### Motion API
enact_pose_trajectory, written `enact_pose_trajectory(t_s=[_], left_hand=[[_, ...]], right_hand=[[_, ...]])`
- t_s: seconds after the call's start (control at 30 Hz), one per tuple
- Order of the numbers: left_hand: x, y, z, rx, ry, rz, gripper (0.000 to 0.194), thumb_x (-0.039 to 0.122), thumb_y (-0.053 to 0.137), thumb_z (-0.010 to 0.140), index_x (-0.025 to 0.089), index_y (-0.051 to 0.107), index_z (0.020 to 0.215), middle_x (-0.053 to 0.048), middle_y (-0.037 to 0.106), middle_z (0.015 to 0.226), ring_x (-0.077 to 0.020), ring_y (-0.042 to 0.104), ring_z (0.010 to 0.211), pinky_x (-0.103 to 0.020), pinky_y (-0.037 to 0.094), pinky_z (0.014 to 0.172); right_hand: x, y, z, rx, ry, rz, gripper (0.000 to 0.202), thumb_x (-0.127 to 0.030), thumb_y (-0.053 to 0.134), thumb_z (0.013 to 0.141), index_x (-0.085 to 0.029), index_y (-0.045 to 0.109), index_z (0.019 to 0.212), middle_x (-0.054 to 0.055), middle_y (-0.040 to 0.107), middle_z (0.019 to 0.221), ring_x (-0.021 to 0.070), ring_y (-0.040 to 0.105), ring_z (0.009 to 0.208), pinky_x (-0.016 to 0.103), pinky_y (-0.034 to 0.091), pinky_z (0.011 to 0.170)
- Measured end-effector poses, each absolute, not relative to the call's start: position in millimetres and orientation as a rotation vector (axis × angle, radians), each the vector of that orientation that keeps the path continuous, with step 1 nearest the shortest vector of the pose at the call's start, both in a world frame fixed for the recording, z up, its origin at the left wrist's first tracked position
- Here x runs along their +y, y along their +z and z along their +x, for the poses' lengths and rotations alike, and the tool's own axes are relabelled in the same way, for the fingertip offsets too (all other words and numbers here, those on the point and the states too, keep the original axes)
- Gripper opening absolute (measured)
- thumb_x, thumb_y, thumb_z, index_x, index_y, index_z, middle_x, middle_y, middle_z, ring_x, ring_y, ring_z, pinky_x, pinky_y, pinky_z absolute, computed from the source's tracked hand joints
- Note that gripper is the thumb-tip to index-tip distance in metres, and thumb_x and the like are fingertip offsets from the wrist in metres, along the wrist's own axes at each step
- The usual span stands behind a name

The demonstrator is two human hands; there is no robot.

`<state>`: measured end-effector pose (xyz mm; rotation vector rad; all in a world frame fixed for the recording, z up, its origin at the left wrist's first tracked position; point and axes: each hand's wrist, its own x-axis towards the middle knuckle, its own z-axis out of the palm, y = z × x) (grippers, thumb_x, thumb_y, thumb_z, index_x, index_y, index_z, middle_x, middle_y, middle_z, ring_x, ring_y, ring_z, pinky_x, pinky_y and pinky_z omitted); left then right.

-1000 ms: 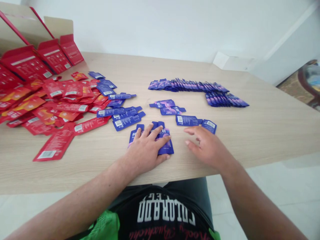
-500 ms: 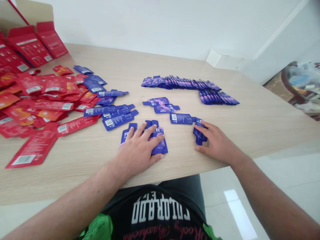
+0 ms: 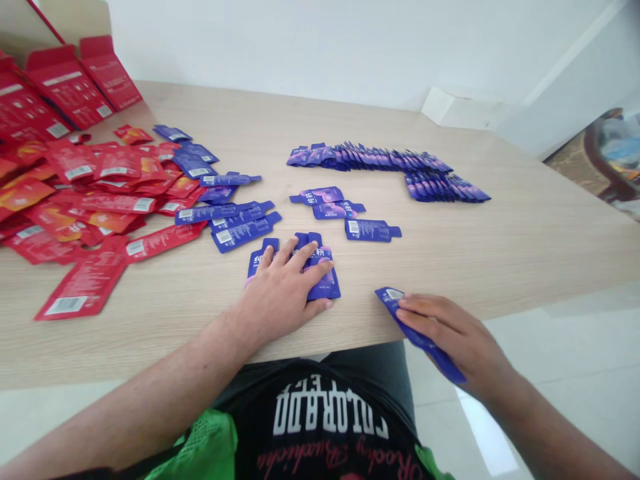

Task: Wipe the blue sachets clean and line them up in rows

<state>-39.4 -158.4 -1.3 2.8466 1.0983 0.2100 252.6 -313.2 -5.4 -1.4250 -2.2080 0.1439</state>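
My left hand (image 3: pixel 280 293) lies flat with fingers spread over several purple sachets (image 3: pixel 327 283), which rest face up near the table's front. At the front edge, my right hand (image 3: pixel 450 333) grips a purple sachet (image 3: pixel 420 337) between thumb and fingers; it is tilted, its barcode end toward the table. The thumb is hidden behind it. Just beyond, a single purple sachet (image 3: pixel 370 230) shows its barcode side. Two more face-up sachets (image 3: pixel 327 203) overlap to its left. Farther back, overlapping purple sachets stand in a long row (image 3: pixel 370 157) and a shorter row (image 3: pixel 445 187).
At left, a heap of red sachets (image 3: pixel 115 173) spreads over the table (image 3: pixel 225 120), with loose purple sachets (image 3: pixel 245 230) along its right side. Red boxes (image 3: pixel 70 87) stand behind the heap. A white box (image 3: pixel 460 110) sits against the wall.
My right hand has picked up the purple sachet and drawn it toward the front edge, tilting it. My left hand stays on its sachets. The view has shifted slightly.
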Motion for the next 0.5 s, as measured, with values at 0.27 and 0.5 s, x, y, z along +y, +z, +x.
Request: enact_pose_trajectory(t_s=[0.27,0.5], left_hand=[[-161,-4,-40,1.144,0.267,2.830,0.081,0.060,0.059,0.088,0.024,0.033,0.156,-0.010,0.034,0.162,-0.0381,0.022,0.150,-0.061,0.021,0.120],[-164,-3,-41,1.113,0.293,2.818,0.093,0.060,0.066,0.084,0.035,0.019,0.160,-0.009,0.034,0.162,-0.0399,0.023,0.149,-0.064,0.021,0.118]], right_hand=[[-194,15,213,-1.815,0.777,-1.674,0.020,-0.039,0.066,0.089,-0.020,0.068,0.097,0.003,0.075,0.081,0.0194,0.070,0.066,0.029,0.057,0.057],[-137,-19,194,-1.672,0.963,-1.614,0.032,-0.028,0.067,0.088,-0.020,0.061,0.119,-0.001,0.070,0.076,0.0099,0.060,0.048,0.021,0.049,0.043]])
